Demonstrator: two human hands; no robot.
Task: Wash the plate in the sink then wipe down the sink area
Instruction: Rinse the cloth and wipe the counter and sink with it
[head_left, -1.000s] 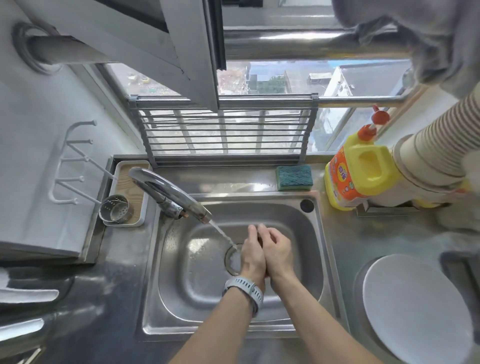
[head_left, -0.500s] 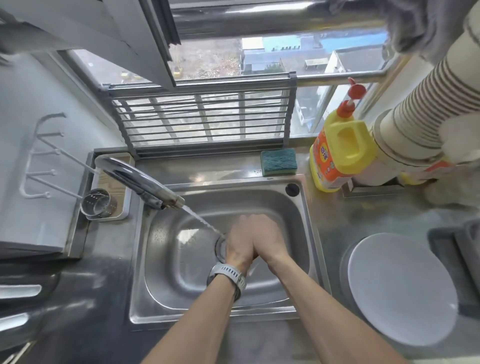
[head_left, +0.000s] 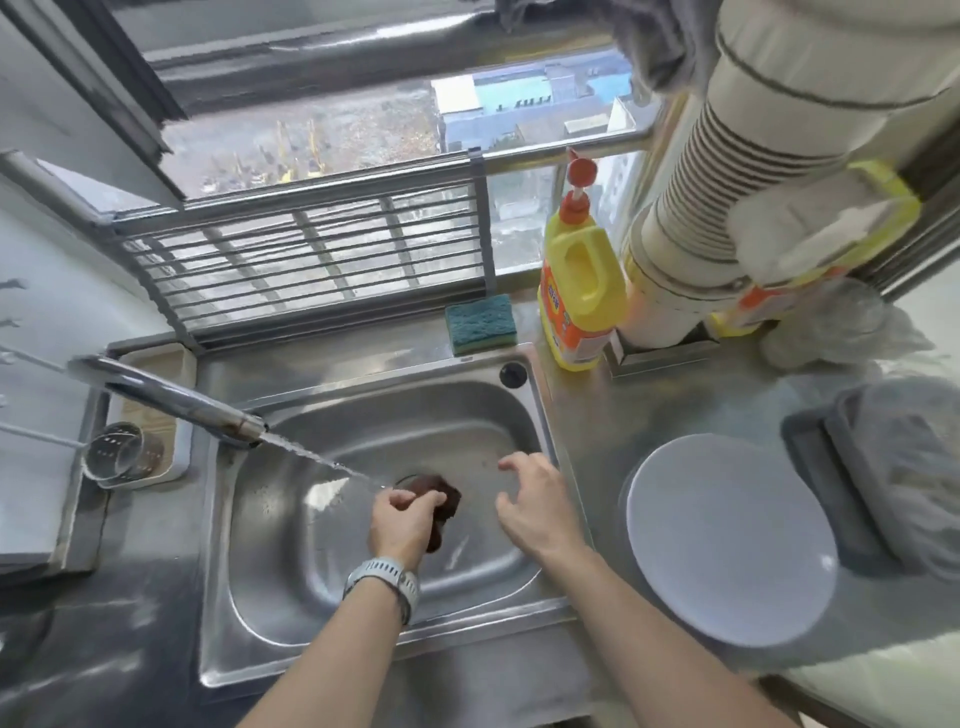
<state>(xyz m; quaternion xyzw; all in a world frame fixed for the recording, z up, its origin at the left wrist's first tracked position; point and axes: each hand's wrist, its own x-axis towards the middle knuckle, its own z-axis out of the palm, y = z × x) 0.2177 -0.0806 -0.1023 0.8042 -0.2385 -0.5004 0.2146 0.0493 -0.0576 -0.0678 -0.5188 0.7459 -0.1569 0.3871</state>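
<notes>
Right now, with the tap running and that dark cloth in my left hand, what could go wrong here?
The tap streams toward the drain, where the left hand grips a dark cloth; spray may splash the counter. The white plate lies near the counter's front edge; the free right hand or its forearm could knock it.

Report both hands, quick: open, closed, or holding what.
Left hand: closed, fingers curled round a dark brown cloth under the tap's stream.
Right hand: open, fingers spread, holding nothing, over the sink.

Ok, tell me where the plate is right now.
In the head view the white plate lies flat on the steel counter right of the sink, beside the folded grey cloth, untouched by either hand.
</notes>
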